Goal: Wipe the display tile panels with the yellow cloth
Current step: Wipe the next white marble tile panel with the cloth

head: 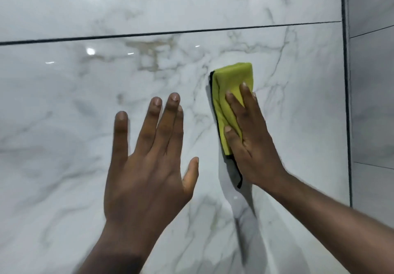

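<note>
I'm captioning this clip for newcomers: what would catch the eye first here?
The folded yellow cloth, pressed by the right hand against the glossy marbled tile panel, right of centre. The left hand spreads open to its left; a dark joint runs above.

tile panels (85, 114): looking like glossy, smooth marble, reflecting lights
yellow cloth (232, 86): looking soft, matt, fuzzy microfibre with black edging

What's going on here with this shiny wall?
A person is wiping a glossy marble-look tile panel. The right hand presses a folded yellow cloth flat against it, fingers straight, towards the panel's right side. The left hand is spread open beside it, holding nothing; whether it touches the tile is unclear.
</note>
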`<state>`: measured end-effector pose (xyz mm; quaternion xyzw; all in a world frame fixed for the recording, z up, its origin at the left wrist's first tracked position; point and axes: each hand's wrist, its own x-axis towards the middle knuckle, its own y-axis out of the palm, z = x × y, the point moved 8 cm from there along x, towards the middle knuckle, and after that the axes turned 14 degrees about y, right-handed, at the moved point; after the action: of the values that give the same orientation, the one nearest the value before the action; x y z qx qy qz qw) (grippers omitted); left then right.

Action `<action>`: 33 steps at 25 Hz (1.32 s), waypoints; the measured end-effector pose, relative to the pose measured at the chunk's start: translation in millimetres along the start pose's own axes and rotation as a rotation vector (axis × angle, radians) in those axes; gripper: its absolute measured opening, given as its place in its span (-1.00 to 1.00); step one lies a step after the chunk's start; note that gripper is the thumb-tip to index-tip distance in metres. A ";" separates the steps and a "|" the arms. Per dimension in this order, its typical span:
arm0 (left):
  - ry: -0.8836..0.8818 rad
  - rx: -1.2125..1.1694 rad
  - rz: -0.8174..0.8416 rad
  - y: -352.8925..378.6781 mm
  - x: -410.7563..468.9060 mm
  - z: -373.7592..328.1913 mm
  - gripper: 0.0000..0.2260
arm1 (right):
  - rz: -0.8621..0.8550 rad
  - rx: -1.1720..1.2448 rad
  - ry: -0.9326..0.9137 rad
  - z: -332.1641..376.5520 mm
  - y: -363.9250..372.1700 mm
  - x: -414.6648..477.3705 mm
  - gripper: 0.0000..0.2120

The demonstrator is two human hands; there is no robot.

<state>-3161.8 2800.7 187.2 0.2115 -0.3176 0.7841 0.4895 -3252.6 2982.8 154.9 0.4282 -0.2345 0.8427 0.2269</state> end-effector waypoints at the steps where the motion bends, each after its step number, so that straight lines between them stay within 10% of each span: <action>1: 0.001 -0.005 0.004 2.6 2.6 -4.3 -0.20 | 0.055 -0.042 -0.032 -13.1 2.1 -17.0 -0.42; 6: 0.011 -0.038 0.018 9.4 39.7 -24.7 -0.22 | -0.095 0.127 0.401 -96.6 -37.4 67.5 -0.39; 11: -0.021 -0.065 0.027 34.2 90.8 -67.8 -0.21 | 0.024 -0.052 -0.108 -98.3 -16.5 14.7 -0.41; 16: -0.038 -0.012 0.005 51.4 143.4 -116.5 -0.20 | -0.121 0.202 0.247 -205.0 -69.7 133.2 -0.39; 21: -0.035 0.030 -0.023 65.3 189.4 -152.4 -0.23 | 0.029 -0.014 -0.164 -235.4 -67.2 107.1 -0.47; 26: 0.007 -0.018 -0.034 77.8 238.0 -175.3 -0.25 | -0.160 0.172 0.226 -298.2 -101.4 192.4 -0.41; 30: -0.039 -0.043 -0.081 87.7 254.9 -191.3 -0.27 | 0.082 -0.090 -0.253 -294.6 -81.6 125.0 -0.42; 33: -0.063 -0.074 -0.095 95.3 272.4 -205.9 -0.26 | 0.054 -0.007 -0.015 -362.9 -108.8 175.8 -0.38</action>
<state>-3369.6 3087.9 188.6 0.2326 -0.3512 0.7405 0.5236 -3505.7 3314.3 132.4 0.4273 -0.2504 0.8445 0.2037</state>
